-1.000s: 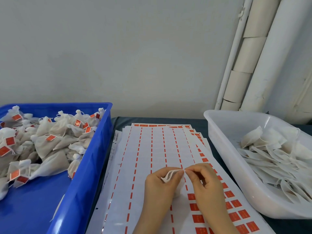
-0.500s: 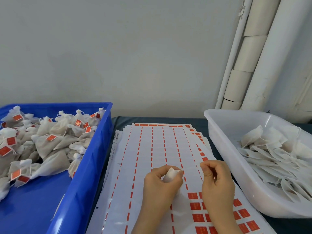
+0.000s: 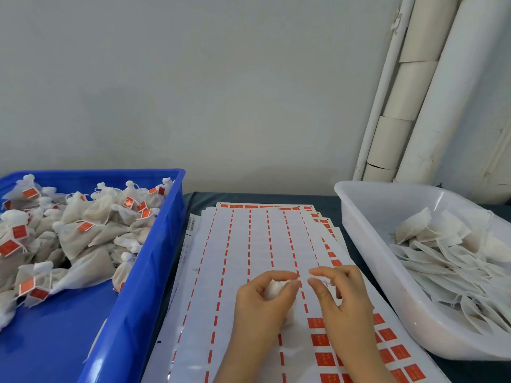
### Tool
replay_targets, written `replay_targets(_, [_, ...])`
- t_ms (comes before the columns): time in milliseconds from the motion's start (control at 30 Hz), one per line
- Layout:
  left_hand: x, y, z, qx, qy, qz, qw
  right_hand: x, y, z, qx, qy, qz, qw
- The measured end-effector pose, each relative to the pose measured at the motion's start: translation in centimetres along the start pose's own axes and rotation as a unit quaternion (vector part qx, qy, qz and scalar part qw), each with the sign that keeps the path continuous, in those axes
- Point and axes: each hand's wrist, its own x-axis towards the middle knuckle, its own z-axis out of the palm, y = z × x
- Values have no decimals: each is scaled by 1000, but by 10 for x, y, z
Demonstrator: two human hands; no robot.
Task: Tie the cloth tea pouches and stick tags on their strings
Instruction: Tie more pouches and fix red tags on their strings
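Plain pale wall (image 3: 193, 92), white pipes (image 3: 453, 92) at right, dark tabletop (image 3: 249, 197)

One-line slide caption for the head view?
Left hand grips a cloth pouch while right hand pinches its string above sticker sheets, between blue bin and white tub.

A white cloth pouch (image 3: 276, 287) is gripped in the curled left hand (image 3: 265, 302) above tag sheets (image 3: 249, 244) spread on the dark surface (image 3: 199, 197). The right hand (image 3: 343, 297) is held just beside it, fingers curled; whether anything is pinched cannot be told. Tagged pouches (image 3: 91, 230) are heaped in a blue crate (image 3: 154, 244), flat pouches (image 3: 442, 252) in a white tub (image 3: 367, 244).
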Motion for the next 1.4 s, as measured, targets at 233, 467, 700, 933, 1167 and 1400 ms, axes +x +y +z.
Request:
replay_targets(233, [1,-2,0,-21,16,4,1000,0,-2,-3,9,14,-10,1000])
replay_targets(467, [4,-4,-2,-6,42,-12,999,2,-1,-5,34,49,17,998])
replay_targets(700, [3,-4,-3,-9,16,-17,1000,4,2,-6,50,73,51,995])
replay_targets(933, [-2,-3,1,49,-37,8,998,5,6,-7,72,59,68,993])
replay_targets(1167, [-1,-5,0,63,-24,20,998,4,6,-4,65,55,71,994])
replay_targets(1400, [0,-4,-2,135,-32,28,990,3,5,-4,60,60,69,994])
